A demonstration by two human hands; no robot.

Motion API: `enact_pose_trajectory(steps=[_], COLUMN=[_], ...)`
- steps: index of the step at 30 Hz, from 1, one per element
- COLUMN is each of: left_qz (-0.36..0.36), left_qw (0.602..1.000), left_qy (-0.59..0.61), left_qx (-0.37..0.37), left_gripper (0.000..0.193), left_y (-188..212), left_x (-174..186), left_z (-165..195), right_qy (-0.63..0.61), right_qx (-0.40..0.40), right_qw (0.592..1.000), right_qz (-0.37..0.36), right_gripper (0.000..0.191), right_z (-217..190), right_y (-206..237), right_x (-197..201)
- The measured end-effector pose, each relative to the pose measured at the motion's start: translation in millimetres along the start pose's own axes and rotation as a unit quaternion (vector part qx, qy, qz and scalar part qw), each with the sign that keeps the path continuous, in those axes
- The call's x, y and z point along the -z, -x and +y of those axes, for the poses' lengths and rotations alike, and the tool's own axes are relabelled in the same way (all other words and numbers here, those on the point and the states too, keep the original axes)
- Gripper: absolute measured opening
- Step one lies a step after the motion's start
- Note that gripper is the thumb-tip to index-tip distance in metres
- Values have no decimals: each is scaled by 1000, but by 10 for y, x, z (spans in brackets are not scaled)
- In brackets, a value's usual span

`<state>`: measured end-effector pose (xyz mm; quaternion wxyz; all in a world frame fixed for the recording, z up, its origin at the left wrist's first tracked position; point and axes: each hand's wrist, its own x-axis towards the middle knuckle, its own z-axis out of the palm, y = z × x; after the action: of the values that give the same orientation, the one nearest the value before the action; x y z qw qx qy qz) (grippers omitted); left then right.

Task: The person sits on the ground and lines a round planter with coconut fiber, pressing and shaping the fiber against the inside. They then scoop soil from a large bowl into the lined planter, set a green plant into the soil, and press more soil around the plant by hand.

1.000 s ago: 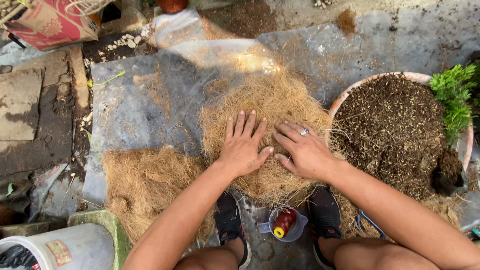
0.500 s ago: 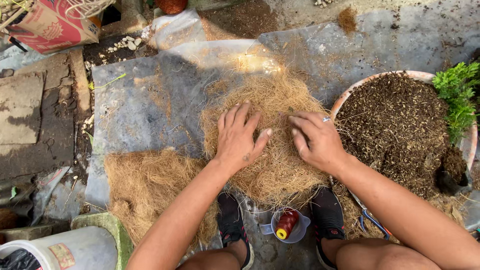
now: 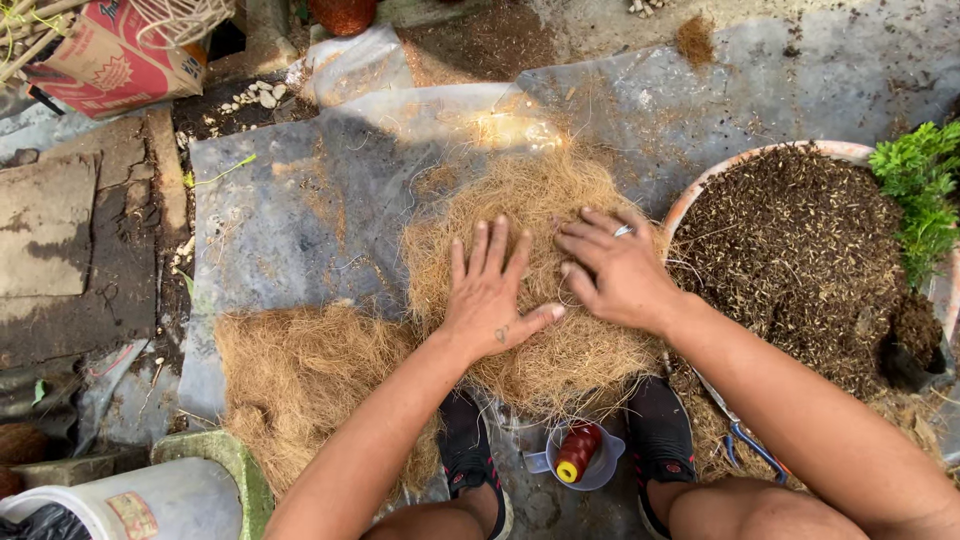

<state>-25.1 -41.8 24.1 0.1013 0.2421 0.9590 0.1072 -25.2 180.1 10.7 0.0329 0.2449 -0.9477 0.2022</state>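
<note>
I am pressing my left hand (image 3: 492, 300) and right hand (image 3: 618, 270), both flat with fingers spread and gripping nothing, onto the fibre pile (image 3: 540, 280) lying on the grey sheet (image 3: 290, 220), and flattening it evenly seems the need.

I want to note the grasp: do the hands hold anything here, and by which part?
Nothing is held. The left hand and the right hand lie flat with spread fingers on top of the coconut fibre pile, pressing on it.
</note>
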Motion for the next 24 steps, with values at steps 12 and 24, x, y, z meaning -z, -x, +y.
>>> enact_pose_trajectory(steps=[12, 24], left_qz=[-7, 92], left_qw=[999, 993], left_qy=[18, 54], left_qx=[-36, -46], left_gripper=[115, 84], left_y=[665, 634], left_x=[-32, -9], left_z=[-152, -136], right_qy=[-27, -57], right_qx=[77, 114], right_qw=[993, 989], right_qz=[-85, -70], right_gripper=[79, 92], right_z=[-413, -375], right_y=[121, 41], right_x=[89, 257])
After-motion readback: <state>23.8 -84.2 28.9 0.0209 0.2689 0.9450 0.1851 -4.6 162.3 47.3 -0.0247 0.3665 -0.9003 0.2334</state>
